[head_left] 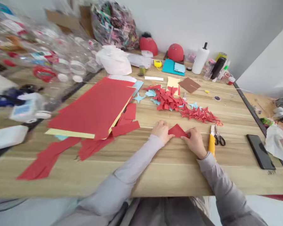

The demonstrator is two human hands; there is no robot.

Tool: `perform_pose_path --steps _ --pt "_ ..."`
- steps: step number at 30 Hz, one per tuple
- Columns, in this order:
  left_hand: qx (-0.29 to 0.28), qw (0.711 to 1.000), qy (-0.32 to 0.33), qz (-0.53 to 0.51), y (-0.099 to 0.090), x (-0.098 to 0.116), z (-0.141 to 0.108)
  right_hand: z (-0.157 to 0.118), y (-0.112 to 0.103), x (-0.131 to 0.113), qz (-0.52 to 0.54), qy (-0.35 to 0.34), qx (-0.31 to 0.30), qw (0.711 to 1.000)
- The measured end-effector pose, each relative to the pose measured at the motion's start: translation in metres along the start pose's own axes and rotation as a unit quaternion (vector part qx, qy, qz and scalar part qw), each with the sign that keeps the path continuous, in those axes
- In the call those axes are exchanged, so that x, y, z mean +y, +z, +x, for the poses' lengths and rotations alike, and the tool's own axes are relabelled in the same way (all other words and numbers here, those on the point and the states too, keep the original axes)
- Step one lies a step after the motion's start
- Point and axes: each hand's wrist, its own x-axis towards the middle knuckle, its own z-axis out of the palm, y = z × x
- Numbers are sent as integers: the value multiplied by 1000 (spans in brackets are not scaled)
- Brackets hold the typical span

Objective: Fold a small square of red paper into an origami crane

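Observation:
A small folded piece of red paper, its top coming to a point, lies on the table between my hands. My left hand pinches its left corner, and my right hand grips the right corner. Just beyond it, folded red paper stars are heaped with a few light blue ones. To the right of my right hand are a yellow-handled cutter and scissors with dark handles. Large red sheets are stacked left of my left hand.
Red paper strips lie at the front left. A black phone rests at the right edge. Plastic bottles crowd the far left. A white bottle and red domes stand along the wall.

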Motion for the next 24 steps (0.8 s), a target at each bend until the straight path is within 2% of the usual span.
perform_pose_path --steps 4,6,8,10,12,14,18,20,24 --pt "60 991 2 -123 8 5 -2 11 -5 -2 88 18 -26 996" --pt "122 967 -19 -222 8 5 -4 14 -4 -7 155 29 5 988" --pt "154 928 -30 -339 6 3 -5 15 -2 -12 204 3 38 978" --pt "139 890 -39 -433 1 1 -5 12 0 -18 231 -43 64 970" --pt "141 876 -35 -460 -3 -1 -5 8 0 -23 246 -66 62 965" --pt "151 867 -49 -473 -6 -1 -6 3 -2 -25 255 -52 69 963" --pt "133 839 -76 -523 -8 1 -8 2 -4 -24 288 -10 82 954" --pt "116 838 -63 -529 -5 0 -9 4 -2 -21 331 13 79 940" --pt "91 872 -39 -479 3 -5 -8 8 3 -15 388 30 60 919"
